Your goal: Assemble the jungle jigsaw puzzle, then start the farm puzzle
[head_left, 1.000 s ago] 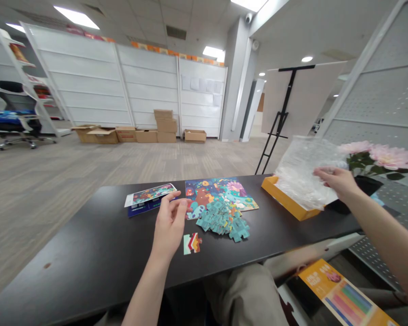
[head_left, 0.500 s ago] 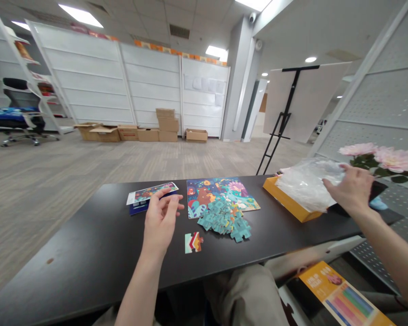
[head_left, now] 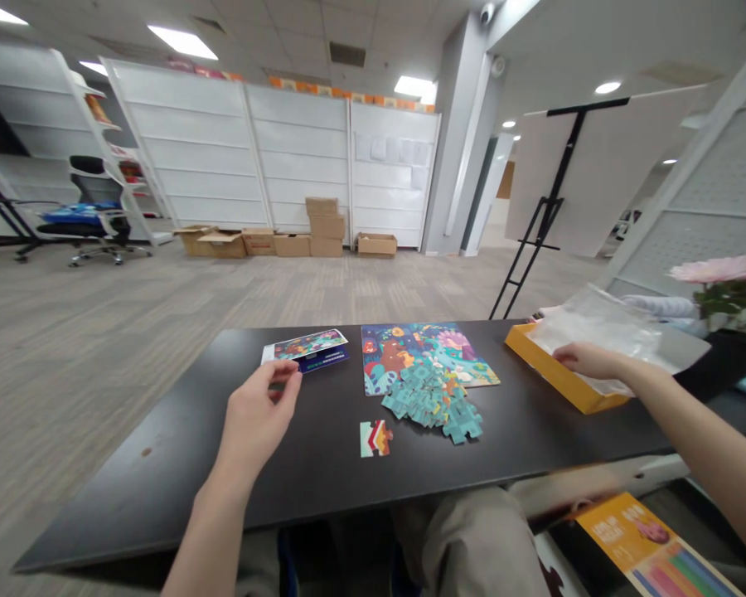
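Note:
My left hand (head_left: 258, 419) is at the lower left corner of a folded picture leaflet (head_left: 314, 342), its thumb and fingertips drawn together. Whether it grips the dark blue lower sheet is not clear. My right hand (head_left: 588, 362) reaches into a yellow box (head_left: 553, 377), fingers curled against a clear plastic bag (head_left: 622, 327); its fingertips are partly hidden. Between the hands, a heap of teal-backed puzzle pieces (head_left: 428, 394) lies partly over a colourful picture sheet (head_left: 391, 352). One red, white and orange puzzle piece (head_left: 376, 438) lies in front of the heap.
Everything rests on a black table (head_left: 323, 473). Pink flowers (head_left: 721, 272) in a dark holder stand at the right end. Below the table's front edge is a yellow printed box lid (head_left: 643, 531). An easel (head_left: 553, 199) and cardboard boxes (head_left: 292, 245) stand beyond.
My left hand has come lower and its fingers have drawn together. The right hand has dropped from above the plastic bag into the box, and the bag lies flatter. The view has turned slightly left.

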Motion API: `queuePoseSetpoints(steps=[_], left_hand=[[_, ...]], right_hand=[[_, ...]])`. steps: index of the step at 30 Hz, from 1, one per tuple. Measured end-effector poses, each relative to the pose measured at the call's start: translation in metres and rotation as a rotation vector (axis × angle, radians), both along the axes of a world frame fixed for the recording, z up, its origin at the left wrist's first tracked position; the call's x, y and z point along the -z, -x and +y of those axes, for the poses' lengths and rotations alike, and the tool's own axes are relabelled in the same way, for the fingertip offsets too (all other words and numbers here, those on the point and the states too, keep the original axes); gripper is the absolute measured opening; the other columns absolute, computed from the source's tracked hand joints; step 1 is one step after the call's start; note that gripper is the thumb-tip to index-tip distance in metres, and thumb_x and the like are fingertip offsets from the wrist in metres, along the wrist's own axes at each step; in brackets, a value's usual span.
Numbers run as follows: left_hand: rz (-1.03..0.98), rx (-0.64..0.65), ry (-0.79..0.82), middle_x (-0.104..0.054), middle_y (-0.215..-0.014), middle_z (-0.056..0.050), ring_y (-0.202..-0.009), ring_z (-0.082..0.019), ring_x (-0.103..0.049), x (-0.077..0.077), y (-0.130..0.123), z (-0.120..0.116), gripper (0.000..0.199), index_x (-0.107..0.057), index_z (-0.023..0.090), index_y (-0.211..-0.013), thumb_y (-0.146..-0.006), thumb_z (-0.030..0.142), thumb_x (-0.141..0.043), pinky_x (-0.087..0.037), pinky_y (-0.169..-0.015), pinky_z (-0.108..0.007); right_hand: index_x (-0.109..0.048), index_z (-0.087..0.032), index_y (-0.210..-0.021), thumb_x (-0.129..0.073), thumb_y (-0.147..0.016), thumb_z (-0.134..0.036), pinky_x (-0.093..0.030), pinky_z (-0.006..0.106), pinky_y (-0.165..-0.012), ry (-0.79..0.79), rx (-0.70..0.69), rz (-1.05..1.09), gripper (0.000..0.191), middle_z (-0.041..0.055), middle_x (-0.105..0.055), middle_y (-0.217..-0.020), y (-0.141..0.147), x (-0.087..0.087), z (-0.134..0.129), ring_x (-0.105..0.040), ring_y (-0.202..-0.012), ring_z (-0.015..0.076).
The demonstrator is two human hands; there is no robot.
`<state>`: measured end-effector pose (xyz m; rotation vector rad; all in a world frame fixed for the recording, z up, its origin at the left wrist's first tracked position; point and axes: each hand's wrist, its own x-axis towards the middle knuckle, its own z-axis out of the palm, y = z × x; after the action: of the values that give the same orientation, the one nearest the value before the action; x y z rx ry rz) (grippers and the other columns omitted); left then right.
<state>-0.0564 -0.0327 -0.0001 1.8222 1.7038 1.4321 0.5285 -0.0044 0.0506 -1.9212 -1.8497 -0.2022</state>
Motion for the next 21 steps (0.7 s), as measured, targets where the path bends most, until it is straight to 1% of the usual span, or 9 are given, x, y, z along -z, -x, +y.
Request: queuePoseSetpoints(steps=[2, 4, 6, 8, 10, 12, 16, 18, 21], left_hand=[[0.178, -0.057, -0.040, -0.071, -0.106, -0.008, -0.090, -0.026, -0.068, -0.001, 0.015, 0.010, 0.025, -0.065, 0.023, -0.099, -0.089, 0.044, -0.056, -0.055, -0.078, -0.036], [0.401, -0.077, -0.034, -0.069, -0.113, -0.011, -0.106, -0.031, -0.063, -0.002, 0.027, 0.022, 0.023, -0.063, 0.022, -0.099, -0.089, 0.040, -0.054, -0.052, -0.088, -0.041], [0.595, -0.060, 0.023, -0.066, -0.119, -0.014, -0.117, -0.035, -0.057, 0.000, 0.033, 0.037, 0.025, -0.062, 0.020, -0.106, -0.088, 0.036, -0.053, -0.049, -0.096, -0.045], [0.729, -0.014, 0.106, -0.063, -0.128, -0.016, -0.124, -0.036, -0.053, 0.003, 0.034, 0.051, 0.031, -0.060, 0.019, -0.115, -0.088, 0.033, -0.053, -0.048, -0.096, -0.046], [0.796, 0.014, 0.182, -0.060, -0.136, -0.017, -0.130, -0.035, -0.050, 0.007, 0.031, 0.065, 0.037, -0.058, 0.019, -0.123, -0.089, 0.031, -0.053, -0.047, -0.098, -0.046], [0.819, 0.014, 0.250, -0.060, -0.138, -0.018, -0.131, -0.034, -0.051, 0.012, 0.028, 0.076, 0.043, -0.056, 0.019, -0.129, -0.089, 0.032, -0.054, -0.046, -0.099, -0.045], [0.810, -0.015, 0.347, -0.074, -0.115, -0.017, -0.106, -0.032, -0.068, 0.020, 0.030, 0.083, 0.038, -0.062, 0.020, -0.125, -0.091, 0.030, -0.051, -0.049, -0.089, -0.042], [0.808, -0.012, 0.368, -0.076, -0.108, -0.014, -0.097, -0.031, -0.071, 0.020, 0.034, 0.077, 0.031, -0.068, 0.023, -0.115, -0.093, 0.031, -0.048, -0.050, -0.085, -0.040], [0.765, 0.058, 0.382, -0.078, -0.107, -0.008, -0.098, -0.029, -0.072, 0.015, 0.043, 0.060, 0.025, -0.072, 0.029, -0.104, -0.090, 0.035, -0.052, -0.051, -0.081, -0.035]], right_hand=[[-0.064, -0.023, -0.053, -0.064, -0.065, -0.009, -0.045, 0.035, -0.057, 0.220, -0.027, 0.024, 0.018, 0.0053, -0.065, -0.053, -0.006, -0.006, 0.007, -0.059, -0.050, 0.0226], [-0.070, -0.021, -0.060, -0.067, -0.067, -0.010, -0.046, 0.036, -0.062, 0.394, 0.025, -0.003, 0.013, 0.0089, -0.070, -0.061, -0.010, -0.014, 0.012, -0.063, -0.056, 0.0243], [-0.074, -0.021, -0.070, -0.067, -0.071, -0.015, -0.044, 0.037, -0.064, 0.379, 0.092, -0.088, 0.009, 0.0120, -0.073, -0.069, -0.005, -0.023, 0.012, -0.064, -0.060, 0.0256], [-0.077, -0.022, -0.085, -0.065, -0.079, -0.022, -0.041, 0.037, -0.063, 0.225, 0.124, -0.190, 0.014, 0.0141, -0.076, -0.080, 0.014, -0.034, 0.006, -0.065, -0.065, 0.0267], [-0.076, -0.023, -0.094, -0.061, -0.086, -0.028, -0.041, 0.036, -0.064, 0.045, 0.067, -0.249, 0.018, 0.0137, -0.077, -0.090, 0.049, -0.043, -0.003, -0.066, -0.071, 0.0263], [-0.075, -0.023, -0.095, -0.060, -0.087, -0.030, -0.042, 0.034, -0.065, -0.045, -0.032, -0.227, 0.018, 0.0103, -0.078, -0.088, 0.093, -0.050, -0.011, -0.067, -0.071, 0.0247], [-0.074, -0.022, -0.101, -0.057, -0.089, -0.032, -0.048, 0.031, -0.069, -0.185, -0.286, -0.043, 0.023, 0.0064, -0.077, -0.084, 0.179, -0.051, -0.007, -0.068, -0.069, 0.0205], [-0.074, -0.022, -0.102, -0.056, -0.091, -0.033, -0.049, 0.030, -0.067, -0.186, -0.387, 0.035, 0.024, 0.0054, -0.076, -0.081, 0.214, -0.044, 0.004, -0.068, -0.068, 0.0195], [-0.073, -0.022, -0.104, -0.056, -0.092, -0.032, -0.049, 0.030, -0.068, -0.083, -0.520, 0.109, 0.023, 0.0052, -0.078, -0.088, 0.257, -0.029, 0.021, -0.069, -0.073, 0.0200]])
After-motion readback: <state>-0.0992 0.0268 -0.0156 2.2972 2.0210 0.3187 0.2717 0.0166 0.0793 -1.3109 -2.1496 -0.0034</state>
